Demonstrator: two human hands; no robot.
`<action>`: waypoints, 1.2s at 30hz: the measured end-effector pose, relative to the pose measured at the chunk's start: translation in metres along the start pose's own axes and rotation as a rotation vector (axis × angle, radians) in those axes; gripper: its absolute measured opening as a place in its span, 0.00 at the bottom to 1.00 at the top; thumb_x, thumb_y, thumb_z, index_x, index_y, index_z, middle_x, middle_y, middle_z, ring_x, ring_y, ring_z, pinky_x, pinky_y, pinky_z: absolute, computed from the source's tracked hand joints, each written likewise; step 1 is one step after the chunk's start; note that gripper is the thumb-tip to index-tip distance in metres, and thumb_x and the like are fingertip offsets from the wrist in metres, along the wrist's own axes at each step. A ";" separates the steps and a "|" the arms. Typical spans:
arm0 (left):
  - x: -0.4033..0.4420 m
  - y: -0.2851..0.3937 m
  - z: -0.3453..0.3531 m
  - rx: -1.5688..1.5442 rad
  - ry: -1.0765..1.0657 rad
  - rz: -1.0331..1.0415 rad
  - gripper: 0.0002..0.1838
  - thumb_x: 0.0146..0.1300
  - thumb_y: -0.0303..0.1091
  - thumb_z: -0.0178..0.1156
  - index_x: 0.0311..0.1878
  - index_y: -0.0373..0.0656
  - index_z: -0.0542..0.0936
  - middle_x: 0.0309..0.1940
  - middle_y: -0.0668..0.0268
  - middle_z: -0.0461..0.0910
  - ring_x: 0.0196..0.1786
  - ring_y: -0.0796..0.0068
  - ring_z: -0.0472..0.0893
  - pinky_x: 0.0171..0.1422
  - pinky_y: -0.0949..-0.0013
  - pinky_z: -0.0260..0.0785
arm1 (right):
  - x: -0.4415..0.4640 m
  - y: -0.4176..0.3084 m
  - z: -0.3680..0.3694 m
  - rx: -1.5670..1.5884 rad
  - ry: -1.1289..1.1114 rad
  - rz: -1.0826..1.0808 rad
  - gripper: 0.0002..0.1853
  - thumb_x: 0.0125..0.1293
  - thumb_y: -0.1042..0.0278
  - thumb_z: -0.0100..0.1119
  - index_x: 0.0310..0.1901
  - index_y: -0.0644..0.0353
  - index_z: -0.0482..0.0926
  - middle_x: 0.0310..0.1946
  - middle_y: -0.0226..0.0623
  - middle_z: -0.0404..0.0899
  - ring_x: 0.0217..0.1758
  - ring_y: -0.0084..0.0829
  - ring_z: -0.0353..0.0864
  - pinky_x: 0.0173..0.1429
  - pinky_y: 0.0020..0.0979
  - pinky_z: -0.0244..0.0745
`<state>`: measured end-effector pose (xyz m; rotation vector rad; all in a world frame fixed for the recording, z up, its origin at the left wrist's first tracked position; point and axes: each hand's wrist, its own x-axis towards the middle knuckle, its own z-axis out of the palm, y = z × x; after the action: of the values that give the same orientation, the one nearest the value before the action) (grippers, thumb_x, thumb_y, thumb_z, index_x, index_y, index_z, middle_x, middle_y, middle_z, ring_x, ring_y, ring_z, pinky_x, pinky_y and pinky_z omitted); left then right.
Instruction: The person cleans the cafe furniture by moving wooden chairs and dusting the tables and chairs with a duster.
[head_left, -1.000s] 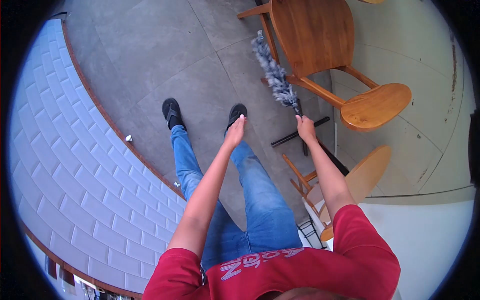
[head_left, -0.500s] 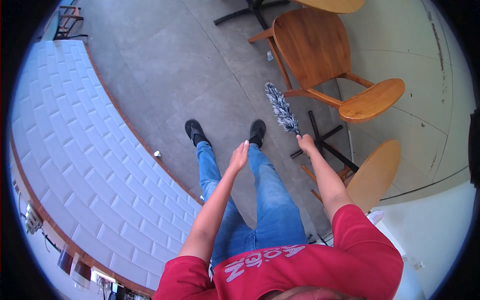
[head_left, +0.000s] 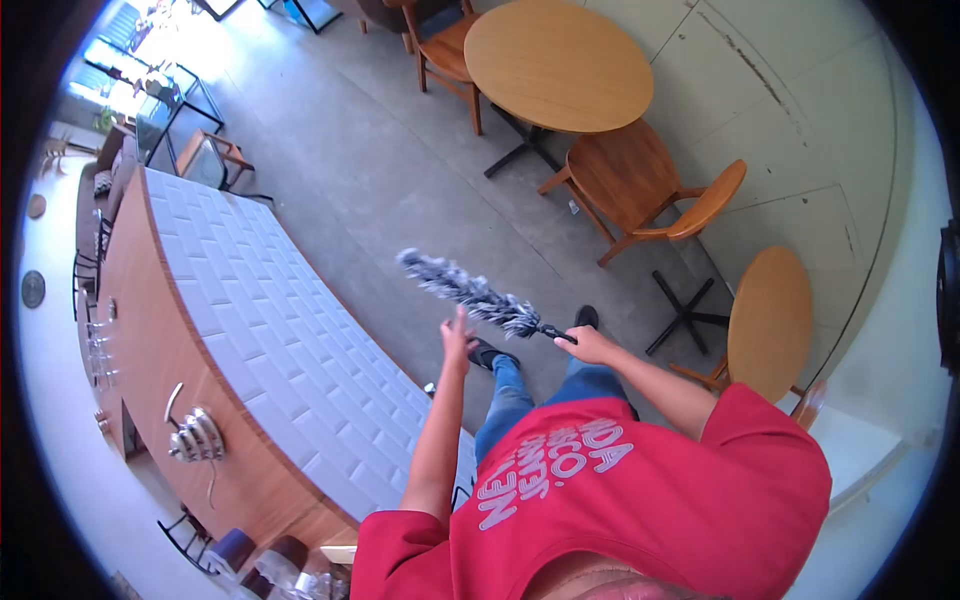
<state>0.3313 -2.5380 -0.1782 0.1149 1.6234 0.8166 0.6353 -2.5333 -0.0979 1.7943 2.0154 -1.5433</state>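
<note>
A grey fluffy duster [head_left: 470, 292] is held out in front of my body, its black handle gripped by my right hand [head_left: 592, 346]. Its head points toward the upper left, over the floor. My left hand [head_left: 457, 342] is raised just below the duster's fibres with its fingers spread, holding nothing. I cannot tell whether its fingertips touch the fibres.
To my left runs a counter with a wooden top [head_left: 170, 340] and white tiled side [head_left: 290, 330]. A silver machine [head_left: 196, 436] stands on it. At right are a round table [head_left: 560, 65], a wooden chair [head_left: 625, 175] and a pale wall [head_left: 800, 150].
My right hand has swung the duster leftward across my front. The left hand has spread its fingers close to the duster. My view has tilted up, showing more counter and room.
</note>
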 end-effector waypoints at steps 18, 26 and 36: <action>0.049 0.205 -0.155 -1.076 -0.101 0.255 0.22 0.59 0.56 0.65 0.41 0.46 0.77 0.27 0.68 0.74 0.35 0.66 0.76 0.46 0.57 0.74 | 0.027 -0.120 -0.037 -0.272 0.131 -0.134 0.20 0.58 0.46 0.61 0.32 0.60 0.81 0.27 0.53 0.79 0.36 0.55 0.79 0.41 0.49 0.72; 0.068 0.291 -0.091 -0.906 -0.204 0.151 0.18 0.61 0.54 0.63 0.38 0.48 0.78 0.34 0.67 0.81 0.39 0.63 0.80 0.53 0.53 0.74 | 0.153 -0.219 -0.073 -0.275 0.147 -0.232 0.19 0.59 0.48 0.61 0.32 0.60 0.80 0.27 0.53 0.79 0.36 0.55 0.80 0.41 0.50 0.73; 0.133 0.378 -0.063 -0.817 -0.414 -0.050 0.15 0.64 0.49 0.60 0.34 0.48 0.78 0.31 0.65 0.82 0.39 0.61 0.82 0.53 0.52 0.75 | 0.260 -0.311 -0.071 -0.124 0.173 -0.220 0.22 0.59 0.48 0.62 0.32 0.65 0.81 0.28 0.55 0.80 0.35 0.56 0.80 0.41 0.49 0.73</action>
<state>0.1048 -2.2165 -0.0771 -0.3172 0.8186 1.2610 0.3500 -2.2464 -0.0217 1.7664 2.4020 -1.3146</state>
